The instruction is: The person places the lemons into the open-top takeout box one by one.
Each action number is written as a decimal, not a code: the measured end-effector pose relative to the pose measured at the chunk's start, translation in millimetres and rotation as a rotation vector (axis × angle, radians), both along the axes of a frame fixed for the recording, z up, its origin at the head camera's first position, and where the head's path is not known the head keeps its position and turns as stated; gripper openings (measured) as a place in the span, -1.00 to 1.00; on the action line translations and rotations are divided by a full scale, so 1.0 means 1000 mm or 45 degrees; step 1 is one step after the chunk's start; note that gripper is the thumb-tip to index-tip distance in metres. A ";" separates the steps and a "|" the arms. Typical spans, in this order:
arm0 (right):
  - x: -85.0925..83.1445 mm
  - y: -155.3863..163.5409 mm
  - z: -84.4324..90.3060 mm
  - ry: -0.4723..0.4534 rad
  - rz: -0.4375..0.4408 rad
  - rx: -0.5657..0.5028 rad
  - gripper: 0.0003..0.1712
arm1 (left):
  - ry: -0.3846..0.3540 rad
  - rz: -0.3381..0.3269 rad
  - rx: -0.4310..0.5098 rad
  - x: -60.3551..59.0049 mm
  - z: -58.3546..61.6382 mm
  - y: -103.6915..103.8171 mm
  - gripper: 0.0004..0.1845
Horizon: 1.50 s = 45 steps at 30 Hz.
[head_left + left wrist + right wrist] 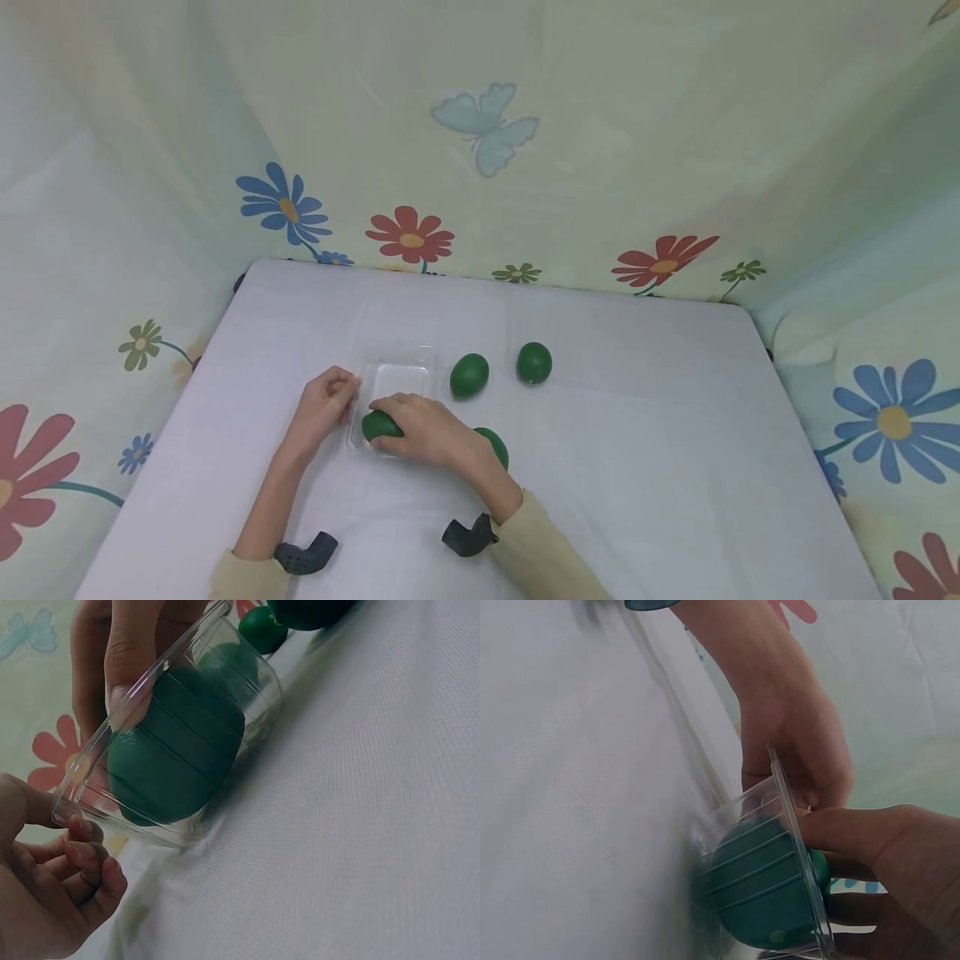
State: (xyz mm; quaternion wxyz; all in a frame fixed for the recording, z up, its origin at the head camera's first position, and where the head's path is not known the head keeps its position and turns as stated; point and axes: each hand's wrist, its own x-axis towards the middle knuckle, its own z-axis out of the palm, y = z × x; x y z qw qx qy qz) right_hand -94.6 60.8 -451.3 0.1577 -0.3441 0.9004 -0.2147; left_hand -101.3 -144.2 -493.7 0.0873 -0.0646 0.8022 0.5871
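A clear plastic container [401,375] stands on the table, left of its middle. My left hand [326,404] pinches its rim at the left side, thumb and fingertips together in the left wrist view. Inside the container's near end is a smooth green lime [381,424], gripped by my right hand [427,429] from above. Its rounded body [176,750] shows through the ribbed wall in the left wrist view. In the right wrist view the right thumb and fingers reach over the rim, and part of the lime [757,885] shows through the plastic.
Two more green limes, one [469,376] close to the container and one [534,363] farther right, lie on the white-covered table [637,450]. Another lime [492,447] is partly hidden by the right wrist. A flowered curtain [570,167] surrounds the table's back and sides.
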 end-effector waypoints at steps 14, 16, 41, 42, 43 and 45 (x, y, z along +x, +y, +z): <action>0.009 0.015 0.010 0.191 -0.062 -0.063 -0.51 | 0.028 -0.019 -0.001 -0.002 -0.002 -0.001 -0.70; 0.012 0.019 0.013 0.235 -0.066 -0.083 -0.52 | 0.020 -0.017 -0.008 -0.002 -0.001 -0.002 -0.70; 0.064 0.112 0.022 0.431 -0.364 -0.258 -0.13 | 0.017 -0.002 -0.032 0.001 0.001 -0.003 -0.72; 0.066 0.116 0.019 0.416 -0.387 -0.245 -0.12 | 0.017 -0.002 -0.031 0.000 0.001 -0.003 -0.72; 0.067 0.119 0.016 0.402 -0.407 -0.232 -0.10 | 0.018 -0.002 -0.032 0.000 0.001 -0.003 -0.72; 0.069 0.125 0.010 0.371 -0.443 -0.214 -0.09 | 0.019 -0.005 -0.037 -0.001 0.001 -0.002 -0.72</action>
